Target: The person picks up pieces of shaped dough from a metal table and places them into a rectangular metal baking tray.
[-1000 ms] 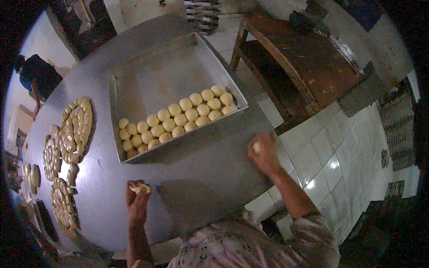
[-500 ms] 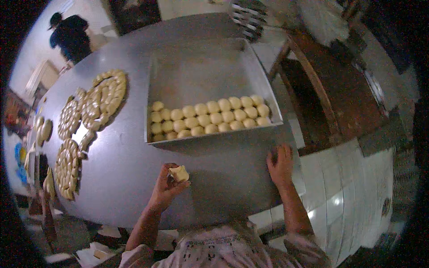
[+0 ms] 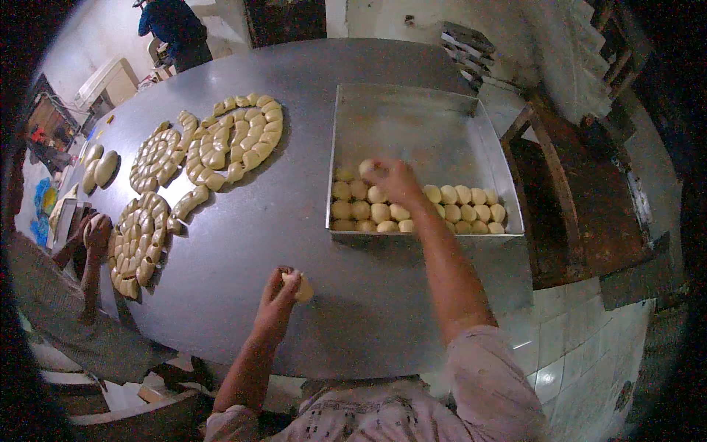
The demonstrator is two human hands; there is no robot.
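Observation:
My left hand (image 3: 277, 300) is closed around a pale piece of dough (image 3: 304, 290), a little above the metal table near its front. My right arm reaches over the large square metal tray (image 3: 412, 121). There my right hand (image 3: 401, 183) pinches a round dough ball (image 3: 367, 168) at the far-left end of the dough rows. Several rows of smooth dough balls (image 3: 468, 213) fill the near part of the tray, close together. My right hand and forearm hide some of them.
Coiled, segmented dough strips (image 3: 236, 140) lie across the left of the table (image 3: 243, 243), with plump dough pieces (image 3: 99, 168) at its far-left edge. A co-worker's hand (image 3: 94, 239) holds dough at the left. Another person (image 3: 173, 33) stands beyond the table. A brown wooden bench (image 3: 589, 199) is at the right.
My right hand has gone from the table's right edge into the tray, now with a dough ball. My left hand still holds its dough. The view has swung left.

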